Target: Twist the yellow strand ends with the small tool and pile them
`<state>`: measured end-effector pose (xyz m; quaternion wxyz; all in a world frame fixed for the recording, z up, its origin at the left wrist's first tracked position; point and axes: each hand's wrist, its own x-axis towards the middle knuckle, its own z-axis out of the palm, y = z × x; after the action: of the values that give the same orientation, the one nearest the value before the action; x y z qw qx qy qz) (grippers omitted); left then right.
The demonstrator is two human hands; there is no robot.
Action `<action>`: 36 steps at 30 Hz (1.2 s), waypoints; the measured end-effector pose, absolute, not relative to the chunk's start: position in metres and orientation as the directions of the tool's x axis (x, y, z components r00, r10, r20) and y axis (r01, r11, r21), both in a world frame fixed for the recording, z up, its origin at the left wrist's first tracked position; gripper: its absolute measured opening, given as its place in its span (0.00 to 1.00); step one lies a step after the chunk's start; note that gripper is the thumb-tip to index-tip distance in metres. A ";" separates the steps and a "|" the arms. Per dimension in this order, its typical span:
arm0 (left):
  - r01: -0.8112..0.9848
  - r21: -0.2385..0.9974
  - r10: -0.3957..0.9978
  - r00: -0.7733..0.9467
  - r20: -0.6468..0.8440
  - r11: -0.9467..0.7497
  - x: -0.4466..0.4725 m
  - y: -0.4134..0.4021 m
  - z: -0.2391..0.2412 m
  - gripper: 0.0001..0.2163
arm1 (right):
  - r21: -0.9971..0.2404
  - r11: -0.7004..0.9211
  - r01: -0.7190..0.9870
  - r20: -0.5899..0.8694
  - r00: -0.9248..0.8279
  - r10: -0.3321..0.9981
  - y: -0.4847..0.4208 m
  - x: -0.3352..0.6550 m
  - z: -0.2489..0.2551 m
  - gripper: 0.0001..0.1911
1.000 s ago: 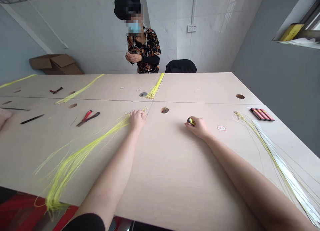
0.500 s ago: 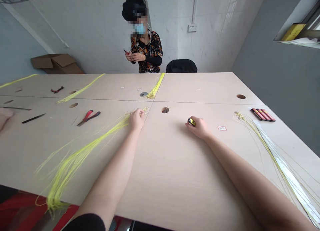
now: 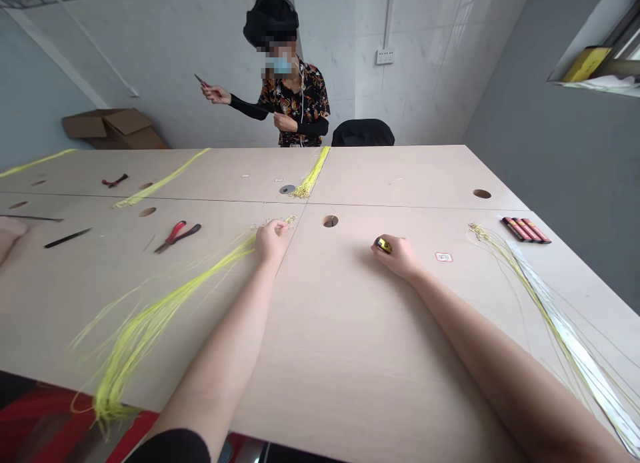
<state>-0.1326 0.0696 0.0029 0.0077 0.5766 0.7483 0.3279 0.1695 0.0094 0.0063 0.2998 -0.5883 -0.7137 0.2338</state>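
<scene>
My left hand (image 3: 271, 241) is closed in a pinch at the upper end of a bundle of yellow strands (image 3: 200, 276). Small gold-coloured pieces (image 3: 290, 219) lie by its fingertips, and what the fingers hold is too small to make out. The strands spread down and left to the table's front edge. My right hand (image 3: 400, 256) rests on the table, closed around a small black-and-yellow object (image 3: 383, 244) of which only one end shows. Left of the strands lie pliers (image 3: 177, 236) with one red and one dark handle.
At right lie several red-and-black tubes (image 3: 526, 230), thin yellowish strands (image 3: 530, 289) and a white strip (image 3: 565, 336). A round hole (image 3: 331, 221) opens between my hands. More yellow bundles (image 3: 313, 176) lie across the table. A co-worker (image 3: 300, 103) stands opposite; another person's hand (image 3: 10, 233) is far left.
My left hand has shifted very slightly left; my right hand has stayed in place. The co-worker opposite has stretched one arm out to my left, a thin tool in that hand.
</scene>
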 end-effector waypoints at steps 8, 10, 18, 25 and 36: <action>0.845 0.521 0.851 -0.359 0.383 0.122 -0.131 0.068 0.006 0.06 | -0.698 0.197 0.688 0.159 -0.120 0.980 0.010 0.168 0.005 0.06; 0.837 0.532 0.841 -0.377 0.388 0.129 -0.131 0.068 0.007 0.06 | -0.695 0.193 0.693 0.150 -0.123 0.981 0.010 0.168 0.005 0.06; 0.824 0.546 0.863 -0.379 0.333 0.152 -0.132 0.069 0.006 0.05 | -0.688 0.179 0.703 0.137 -0.116 0.984 0.009 0.169 0.006 0.11; 0.832 0.534 0.880 -0.358 0.311 0.150 -0.132 0.071 0.005 0.06 | -0.685 0.220 0.695 0.167 -0.143 0.975 0.009 0.169 0.007 0.09; 0.824 0.551 0.882 -0.349 0.317 0.128 -0.132 0.070 0.006 0.06 | -0.651 0.243 0.719 0.159 -0.184 0.970 0.009 0.170 0.007 0.09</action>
<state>-0.1316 0.0698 0.0058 0.0430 0.5690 0.7498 0.3350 0.1698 0.0093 0.0069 0.2814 -0.5736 -0.7363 0.2227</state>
